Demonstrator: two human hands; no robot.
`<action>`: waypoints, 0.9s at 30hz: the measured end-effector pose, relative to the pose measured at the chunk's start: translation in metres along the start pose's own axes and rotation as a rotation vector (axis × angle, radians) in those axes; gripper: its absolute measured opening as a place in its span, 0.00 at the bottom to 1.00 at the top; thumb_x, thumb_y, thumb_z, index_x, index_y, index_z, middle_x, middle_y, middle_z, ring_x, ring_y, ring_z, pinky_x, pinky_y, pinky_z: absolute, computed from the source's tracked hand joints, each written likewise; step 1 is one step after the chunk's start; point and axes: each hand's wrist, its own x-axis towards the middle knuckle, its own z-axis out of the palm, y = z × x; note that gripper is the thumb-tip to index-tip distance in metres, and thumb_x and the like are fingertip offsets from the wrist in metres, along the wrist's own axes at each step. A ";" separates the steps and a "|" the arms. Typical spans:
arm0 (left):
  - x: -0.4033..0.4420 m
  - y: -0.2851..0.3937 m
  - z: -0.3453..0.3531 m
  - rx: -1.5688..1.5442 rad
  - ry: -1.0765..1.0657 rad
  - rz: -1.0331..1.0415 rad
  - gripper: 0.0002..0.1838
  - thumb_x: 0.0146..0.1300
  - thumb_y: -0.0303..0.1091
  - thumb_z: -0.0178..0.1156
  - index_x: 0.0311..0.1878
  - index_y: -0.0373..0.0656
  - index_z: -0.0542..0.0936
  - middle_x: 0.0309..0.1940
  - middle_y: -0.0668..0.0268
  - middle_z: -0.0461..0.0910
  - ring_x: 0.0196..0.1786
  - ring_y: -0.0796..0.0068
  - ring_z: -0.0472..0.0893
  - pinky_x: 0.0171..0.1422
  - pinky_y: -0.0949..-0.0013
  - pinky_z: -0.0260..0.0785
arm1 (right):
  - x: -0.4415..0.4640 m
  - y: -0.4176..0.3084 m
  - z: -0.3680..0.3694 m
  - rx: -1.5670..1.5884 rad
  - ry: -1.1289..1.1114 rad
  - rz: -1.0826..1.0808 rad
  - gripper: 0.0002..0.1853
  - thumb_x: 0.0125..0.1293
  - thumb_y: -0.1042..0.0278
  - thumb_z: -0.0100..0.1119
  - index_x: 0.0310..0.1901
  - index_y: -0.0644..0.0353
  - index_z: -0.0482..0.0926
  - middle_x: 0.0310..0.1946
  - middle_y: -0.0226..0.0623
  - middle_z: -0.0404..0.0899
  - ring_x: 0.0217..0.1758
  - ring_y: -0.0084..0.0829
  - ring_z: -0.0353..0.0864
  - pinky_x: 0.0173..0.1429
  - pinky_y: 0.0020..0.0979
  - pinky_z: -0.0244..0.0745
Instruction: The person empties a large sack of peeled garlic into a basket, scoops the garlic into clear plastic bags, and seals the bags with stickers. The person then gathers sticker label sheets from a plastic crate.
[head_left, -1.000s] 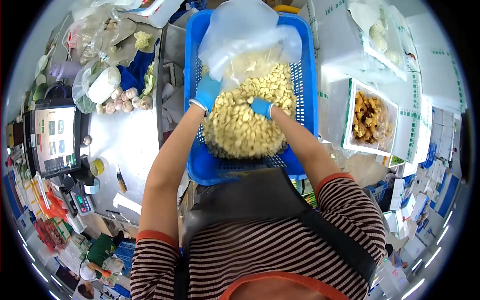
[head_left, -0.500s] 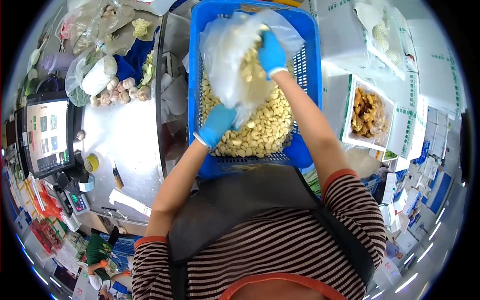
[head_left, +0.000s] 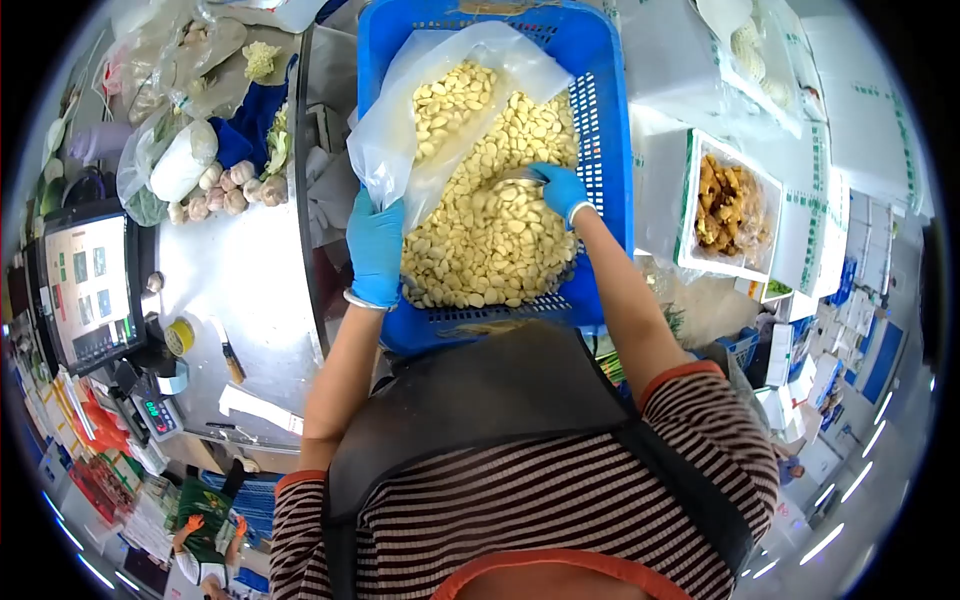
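Observation:
A blue plastic basket (head_left: 617, 130) in front of me holds a heap of peeled garlic cloves (head_left: 480, 240). My left hand (head_left: 375, 250), in a blue glove, is closed on the edge of a clear plastic bag (head_left: 385, 150), which lies opened over the left and far part of the heap with cloves inside. My right hand (head_left: 562, 192), also gloved in blue, is closed round a metal scoop (head_left: 520, 176) whose front is in the loose cloves.
On the left are a metal table (head_left: 240, 270) with garlic bulbs (head_left: 230, 190), a knife (head_left: 230, 357), a roll of tape (head_left: 179, 337) and a screen (head_left: 90, 290). At right stands a foam box of ginger (head_left: 735, 205). Another person (head_left: 205, 520) is at lower left.
My right hand has come down from the bag's far end to the loose cloves. My left hand has moved up and left with the bag's edge, and the bag now lies more open.

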 end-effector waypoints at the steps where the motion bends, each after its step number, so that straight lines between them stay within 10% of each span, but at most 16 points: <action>1: -0.006 0.006 0.002 0.068 0.016 -0.007 0.16 0.65 0.30 0.56 0.54 0.33 0.75 0.44 0.64 0.80 0.44 0.78 0.76 0.50 0.74 0.68 | 0.015 0.024 0.020 0.106 -0.178 0.104 0.25 0.61 0.79 0.44 0.59 0.47 0.75 0.45 0.46 0.80 0.34 0.37 0.79 0.39 0.35 0.75; 4: -0.008 0.015 0.008 0.199 0.103 0.003 0.15 0.66 0.30 0.56 0.54 0.35 0.75 0.42 0.66 0.79 0.43 0.79 0.74 0.50 0.74 0.67 | 0.021 0.014 0.025 -0.031 -0.714 0.193 0.24 0.68 0.68 0.41 0.65 0.44 0.69 0.46 0.45 0.79 0.26 0.31 0.70 0.34 0.36 0.73; 6: -0.012 0.016 0.011 0.137 0.113 0.027 0.15 0.66 0.29 0.56 0.54 0.35 0.75 0.43 0.66 0.79 0.44 0.79 0.74 0.50 0.75 0.67 | 0.022 0.004 0.029 -0.142 -0.929 0.257 0.25 0.71 0.61 0.39 0.69 0.48 0.64 0.57 0.48 0.72 0.46 0.34 0.68 0.52 0.35 0.68; 8: -0.013 0.014 0.012 0.083 0.116 0.041 0.15 0.65 0.27 0.57 0.54 0.35 0.75 0.44 0.66 0.80 0.45 0.80 0.74 0.50 0.76 0.67 | 0.011 -0.008 0.008 0.064 -0.807 0.091 0.27 0.73 0.56 0.38 0.70 0.56 0.61 0.65 0.48 0.67 0.65 0.36 0.68 0.68 0.32 0.62; 9: -0.012 0.012 0.011 0.107 0.099 0.036 0.15 0.65 0.27 0.57 0.54 0.35 0.75 0.45 0.65 0.80 0.45 0.80 0.75 0.50 0.76 0.68 | 0.004 -0.012 -0.002 0.308 -0.637 0.032 0.28 0.73 0.54 0.39 0.69 0.60 0.62 0.65 0.46 0.67 0.64 0.34 0.69 0.68 0.32 0.62; 11: -0.013 0.003 0.010 0.158 0.045 0.019 0.15 0.64 0.26 0.56 0.54 0.35 0.75 0.45 0.65 0.80 0.44 0.80 0.75 0.49 0.76 0.68 | 0.033 0.019 -0.013 -0.163 -0.539 -0.378 0.22 0.69 0.59 0.48 0.62 0.59 0.72 0.56 0.45 0.77 0.55 0.35 0.77 0.62 0.33 0.68; 13: -0.016 -0.001 0.018 0.120 0.032 0.152 0.18 0.62 0.26 0.57 0.55 0.36 0.74 0.38 0.60 0.81 0.38 0.76 0.77 0.44 0.71 0.70 | 0.017 -0.063 -0.081 0.777 -0.563 0.117 0.19 0.66 0.64 0.50 0.56 0.64 0.75 0.51 0.47 0.80 0.48 0.35 0.81 0.51 0.33 0.75; 15: -0.017 0.003 0.025 0.152 -0.022 0.223 0.19 0.61 0.27 0.57 0.56 0.36 0.74 0.33 0.58 0.80 0.33 0.74 0.76 0.39 0.67 0.70 | 0.041 -0.086 -0.093 0.857 -0.323 0.213 0.17 0.68 0.69 0.45 0.54 0.64 0.76 0.46 0.40 0.81 0.45 0.25 0.81 0.47 0.29 0.77; 20: -0.022 0.042 0.039 0.261 -0.163 0.231 0.12 0.65 0.30 0.56 0.50 0.35 0.77 0.24 0.59 0.76 0.24 0.75 0.69 0.31 0.69 0.64 | 0.061 -0.192 -0.073 -0.048 0.466 -0.245 0.24 0.58 0.80 0.45 0.58 0.55 0.69 0.49 0.48 0.76 0.50 0.50 0.78 0.48 0.43 0.76; 23: -0.014 0.058 0.032 0.176 -0.041 0.224 0.13 0.67 0.35 0.58 0.34 0.32 0.78 0.17 0.64 0.71 0.19 0.82 0.64 0.24 0.71 0.58 | 0.036 -0.204 -0.079 -0.107 0.659 -0.621 0.25 0.56 0.79 0.51 0.58 0.50 0.70 0.53 0.46 0.74 0.50 0.47 0.78 0.45 0.41 0.78; 27: 0.002 0.044 -0.003 0.264 0.289 0.335 0.13 0.68 0.37 0.56 0.37 0.34 0.79 0.21 0.68 0.74 0.25 0.82 0.70 0.29 0.73 0.62 | 0.010 -0.138 -0.083 0.219 0.874 -0.397 0.34 0.50 0.92 0.46 0.59 0.51 0.74 0.54 0.44 0.75 0.54 0.43 0.77 0.53 0.36 0.77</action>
